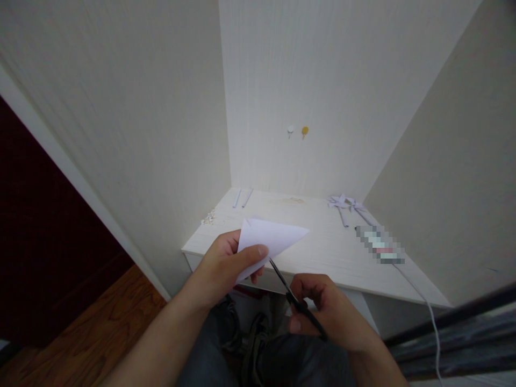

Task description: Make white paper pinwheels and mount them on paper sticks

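Nearest the camera I saw my knees in dark trousers (pixel 226 349), with both forearms reaching out over them. My right hand (pixel 322 309) was clenched around the handles of a pair of black scissors (pixel 296 301); the blades pointed up and left, their tips meeting the lower edge of the paper. I could not tell from this view how far apart the blades stood.

My left hand (pixel 223 266) gripped a folded white paper triangle (pixel 268 239), thumb across its front near the lower corner, fingers behind. The paper was held in the air just above the near edge of the white table (pixel 322 258), its long point aimed right.

Further out on the table: a blurred flat object (pixel 379 244) lay toward the right edge, with a thin white cable (pixel 419 293) running from it off the front corner. Behind that sat a cluster of folded pale paper pieces (pixel 344 204) with rolled stems. At the back left lay two thin paper rolls (pixel 242 198), side by side, and near the left edge a small heap of tiny light bits (pixel 208 217).

On the back wall (pixel 282 80), well above the table, two small pins were stuck side by side, one white (pixel 291 130), one yellow (pixel 305 130). Wooden floor (pixel 80 333) showed at the lower left.
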Tool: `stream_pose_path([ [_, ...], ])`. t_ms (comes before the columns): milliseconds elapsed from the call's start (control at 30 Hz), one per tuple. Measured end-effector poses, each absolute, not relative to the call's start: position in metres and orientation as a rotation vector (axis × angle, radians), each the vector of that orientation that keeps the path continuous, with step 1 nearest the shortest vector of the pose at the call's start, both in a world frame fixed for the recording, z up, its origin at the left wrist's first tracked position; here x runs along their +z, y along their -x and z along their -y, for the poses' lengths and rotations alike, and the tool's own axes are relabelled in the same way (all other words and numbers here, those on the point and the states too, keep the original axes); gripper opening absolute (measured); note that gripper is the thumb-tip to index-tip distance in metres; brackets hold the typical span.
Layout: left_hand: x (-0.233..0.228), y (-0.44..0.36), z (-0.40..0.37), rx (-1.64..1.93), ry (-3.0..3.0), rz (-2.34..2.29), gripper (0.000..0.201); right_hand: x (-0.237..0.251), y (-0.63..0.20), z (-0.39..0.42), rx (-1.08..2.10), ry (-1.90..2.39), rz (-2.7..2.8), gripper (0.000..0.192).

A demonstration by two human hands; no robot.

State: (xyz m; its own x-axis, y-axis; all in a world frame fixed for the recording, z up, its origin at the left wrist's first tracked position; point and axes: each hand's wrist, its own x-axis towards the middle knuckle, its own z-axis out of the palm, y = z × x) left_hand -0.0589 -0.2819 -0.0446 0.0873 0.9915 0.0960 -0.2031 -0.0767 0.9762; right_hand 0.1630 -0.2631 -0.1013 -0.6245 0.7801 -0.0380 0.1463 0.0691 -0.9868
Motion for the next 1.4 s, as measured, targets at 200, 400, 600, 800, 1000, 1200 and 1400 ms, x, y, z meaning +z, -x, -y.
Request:
stream_pose_path([
  [200,-0.038,0.062,0.284,1.228,-1.221,-0.951,0.026,-0.097,-0.167,0.262,1.557,0.909,1.889,0.051],
  [400,-0.028,0.065,0.283,1.166,-1.327,-0.942,0.027,-0.095,-0.171,0.261,1.537,0.923,1.934,0.053],
  [600,-0.021,0.068,0.282,1.086,-1.389,-0.921,0.027,-0.096,-0.172,0.258,1.538,0.911,1.938,0.058],
  [800,-0.021,0.071,0.282,1.049,-1.428,-0.921,0.024,-0.097,-0.173,0.256,1.547,0.897,1.942,0.060],
  [1000,-0.021,0.072,0.282,1.044,-1.435,-0.930,0.023,-0.097,-0.173,0.256,1.548,0.885,1.951,0.059],
  [1200,-0.021,0.071,0.282,1.049,-1.407,-0.901,0.024,-0.098,-0.173,0.256,1.539,0.856,1.957,0.057],
  [1400,-0.020,0.069,0.282,1.058,-1.357,-0.829,0.023,-0.095,-0.173,0.256,1.543,0.829,1.965,0.059],
])
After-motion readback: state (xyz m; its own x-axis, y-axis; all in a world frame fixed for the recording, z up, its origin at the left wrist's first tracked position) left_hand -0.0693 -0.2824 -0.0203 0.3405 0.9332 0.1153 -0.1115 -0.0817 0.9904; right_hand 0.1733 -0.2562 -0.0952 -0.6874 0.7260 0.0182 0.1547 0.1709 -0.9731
